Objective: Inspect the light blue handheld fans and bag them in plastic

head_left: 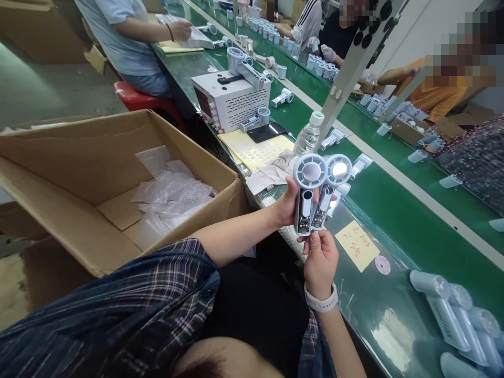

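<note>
Two light-blue handheld fans stand side by side in front of me, the left fan [304, 210] slightly overlapping the right fan [323, 202]. Each has a round head on top and an uncovered handle with a circuit board showing. My left hand [289, 203] is wrapped round both handles from the left and behind, most of its fingers hidden by them. Below, my right hand [321, 257], a white strap at its wrist, has thumb and fingers pinched at the bottom end of the right fan's handle.
A cardboard box [189, 239] with bubble bags stands at my left. On the bench are a white power supply [232, 100], a water bottle [307, 137], a phone [268, 132], a yellow note [357, 245] and several wrapped fans [452, 320]. Co-workers sit along the green conveyor [417, 226].
</note>
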### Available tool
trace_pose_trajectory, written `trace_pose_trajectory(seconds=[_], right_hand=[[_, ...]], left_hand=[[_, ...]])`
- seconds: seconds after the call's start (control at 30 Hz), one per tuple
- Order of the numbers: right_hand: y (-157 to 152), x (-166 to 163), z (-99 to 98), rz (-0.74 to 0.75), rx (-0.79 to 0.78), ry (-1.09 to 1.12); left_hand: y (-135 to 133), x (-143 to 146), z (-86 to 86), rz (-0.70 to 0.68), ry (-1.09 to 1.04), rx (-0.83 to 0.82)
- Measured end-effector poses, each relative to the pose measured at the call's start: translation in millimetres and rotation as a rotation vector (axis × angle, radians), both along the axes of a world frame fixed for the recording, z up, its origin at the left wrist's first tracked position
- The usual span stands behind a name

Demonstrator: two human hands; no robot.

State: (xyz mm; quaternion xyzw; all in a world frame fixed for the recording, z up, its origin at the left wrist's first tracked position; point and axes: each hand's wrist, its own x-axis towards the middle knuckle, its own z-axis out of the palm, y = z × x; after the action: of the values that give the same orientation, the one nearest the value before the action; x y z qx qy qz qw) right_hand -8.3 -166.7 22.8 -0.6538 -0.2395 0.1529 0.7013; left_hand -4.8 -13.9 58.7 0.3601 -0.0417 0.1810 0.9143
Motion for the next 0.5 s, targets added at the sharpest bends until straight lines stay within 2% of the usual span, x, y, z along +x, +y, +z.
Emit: trace_pose_trajectory(seconds=[0.13,0.27,0.43,0.5], right_hand=[[3,-5,-2.9,0.006,0.063,0.104],[5,-7,-6.3,-0.029,0.074,0.119],[-5,5,-5.8,-0.028,0.015,-0.09],[-10,15,-3.4,-0.081,0.001,-0.209]], left_hand=[[-6,-3,-3.7,0.098,0.04,0.115],[-13,-3,-8.2,0.123,0.034,0.159],[-11,-1,-3.7,0.088,-0.011,0.079],[-8,-2,0.1,0.078,-0.03,0.043]])
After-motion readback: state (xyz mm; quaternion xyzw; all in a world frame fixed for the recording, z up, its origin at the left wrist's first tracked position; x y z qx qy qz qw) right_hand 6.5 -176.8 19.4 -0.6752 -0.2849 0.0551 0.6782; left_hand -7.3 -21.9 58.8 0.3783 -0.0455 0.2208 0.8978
